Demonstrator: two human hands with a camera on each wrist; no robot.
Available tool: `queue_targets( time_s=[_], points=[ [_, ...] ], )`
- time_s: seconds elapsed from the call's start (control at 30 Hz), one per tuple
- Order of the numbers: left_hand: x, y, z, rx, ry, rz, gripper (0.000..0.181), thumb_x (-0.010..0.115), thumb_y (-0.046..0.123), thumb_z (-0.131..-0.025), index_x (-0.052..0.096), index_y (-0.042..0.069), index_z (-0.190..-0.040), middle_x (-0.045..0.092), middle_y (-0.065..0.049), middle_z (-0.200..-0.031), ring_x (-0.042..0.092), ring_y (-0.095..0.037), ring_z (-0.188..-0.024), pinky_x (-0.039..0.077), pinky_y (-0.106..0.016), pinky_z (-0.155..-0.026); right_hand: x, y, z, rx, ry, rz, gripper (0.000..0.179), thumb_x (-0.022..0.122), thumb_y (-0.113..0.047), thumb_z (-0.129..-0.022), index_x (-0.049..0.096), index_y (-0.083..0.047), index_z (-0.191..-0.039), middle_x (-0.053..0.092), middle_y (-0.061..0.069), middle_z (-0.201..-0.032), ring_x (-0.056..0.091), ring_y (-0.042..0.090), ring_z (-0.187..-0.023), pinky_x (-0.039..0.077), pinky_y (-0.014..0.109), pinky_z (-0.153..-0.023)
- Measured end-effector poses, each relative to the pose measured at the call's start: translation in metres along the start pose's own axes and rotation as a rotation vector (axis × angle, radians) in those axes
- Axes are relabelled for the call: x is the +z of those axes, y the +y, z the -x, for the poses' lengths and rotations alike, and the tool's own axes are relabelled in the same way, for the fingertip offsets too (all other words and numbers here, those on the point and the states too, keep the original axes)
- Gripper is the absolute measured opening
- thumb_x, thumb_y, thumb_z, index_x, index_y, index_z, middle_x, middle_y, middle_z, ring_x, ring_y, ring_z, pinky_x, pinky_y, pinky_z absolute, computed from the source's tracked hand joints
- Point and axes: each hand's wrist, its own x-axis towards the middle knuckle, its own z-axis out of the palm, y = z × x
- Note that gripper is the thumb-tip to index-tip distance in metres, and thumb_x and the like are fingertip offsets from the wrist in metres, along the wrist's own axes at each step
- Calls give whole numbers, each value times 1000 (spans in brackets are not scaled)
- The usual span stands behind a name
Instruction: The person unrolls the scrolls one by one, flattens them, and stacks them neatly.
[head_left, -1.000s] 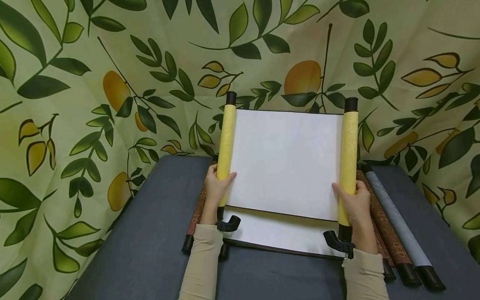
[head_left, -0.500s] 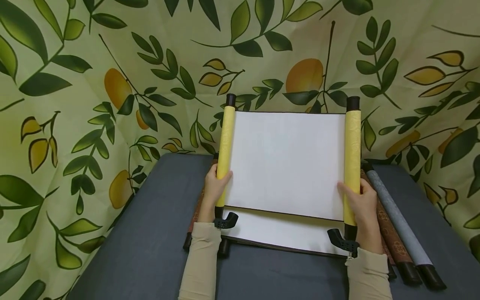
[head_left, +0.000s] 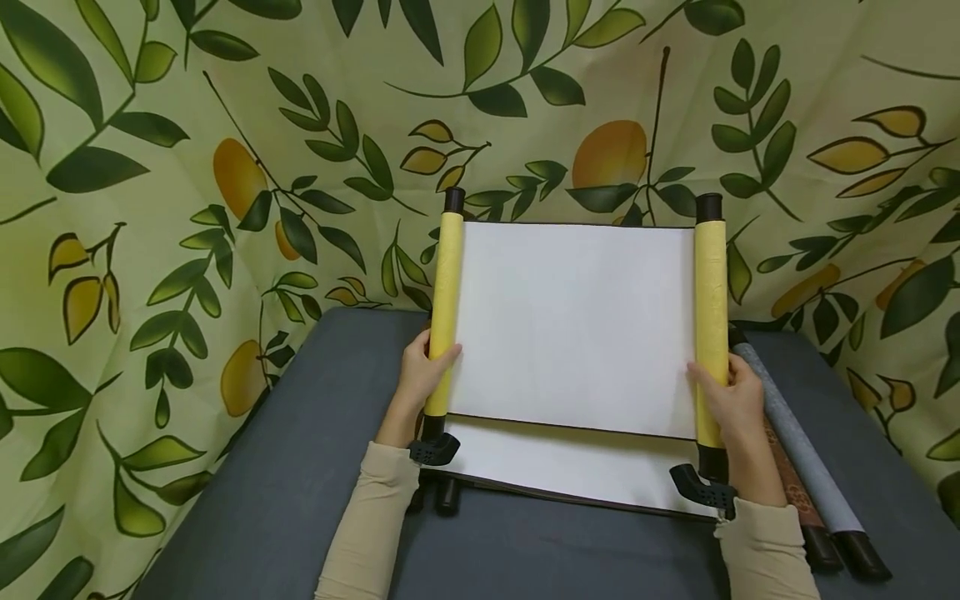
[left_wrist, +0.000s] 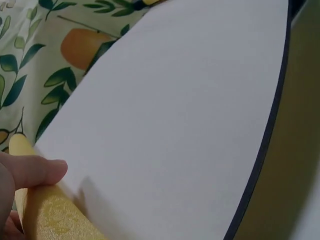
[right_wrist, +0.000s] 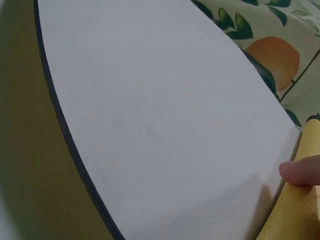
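A hanging scroll (head_left: pixel 573 325) with blank white paper is held up, partly unrolled, between two yellow rolls with black end caps. My left hand (head_left: pixel 420 375) grips the left roll, its thumb over the front at the paper's edge. The yellow brocade of that roll (left_wrist: pixel 60 215) shows under the thumb in the left wrist view. On the other side my right hand (head_left: pixel 735 402) grips the right roll (head_left: pixel 711 325), thumb in front and fingers behind. Below the raised scroll, a second white sheet (head_left: pixel 570 471) with a dark border is partly hidden by it.
A blue-grey rolled scroll (head_left: pixel 802 433) and a brown patterned one (head_left: pixel 797 492) lie at the right of the grey table (head_left: pixel 300 450). Black roll ends (head_left: pixel 447 497) stick out at the lower left. Leaf-printed cloth (head_left: pixel 300 233) hangs behind.
Both hands have drawn apart, the left going left and the right going right. The white paper between the yellow rolls has become slightly wider.
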Motion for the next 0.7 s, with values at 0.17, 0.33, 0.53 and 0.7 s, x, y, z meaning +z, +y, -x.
queue_targets(
  time_s=[0.17,0.33,0.53,0.7],
  points=[
    [-2,4,6,-27,11,-23,54,65,17,-90,46,-2,-137,60,-24,-116,59,-29,-93,46,-28,-75,-3,0,1,-19,-50,40,57,51,-34,-96,40,1,-140,48,6,-97,45,3,-68,42,22,-59],
    [0,2,12,46,106,-92,53,60,16,-91,44,-4,-138,61,-24,-101,56,-26,-77,43,-26,-65,-1,4,4,-81,-76,63,57,43,-36,-98,36,1,-140,48,9,-95,45,4,-65,41,25,-58],
    [1,-4,14,63,232,-148,46,63,17,-85,54,-5,-124,55,-15,-77,45,-18,-59,38,-25,-53,6,9,6,-117,-20,68,50,45,-31,-97,41,3,-134,48,10,-91,44,4,-63,40,24,-55],
    [-2,-7,12,73,219,-119,45,77,22,-79,58,-4,-112,53,-10,-74,45,-17,-60,39,-25,-54,6,9,6,-71,9,51,58,60,-34,-91,41,1,-133,48,8,-95,44,7,-68,40,23,-56]
  ],
)
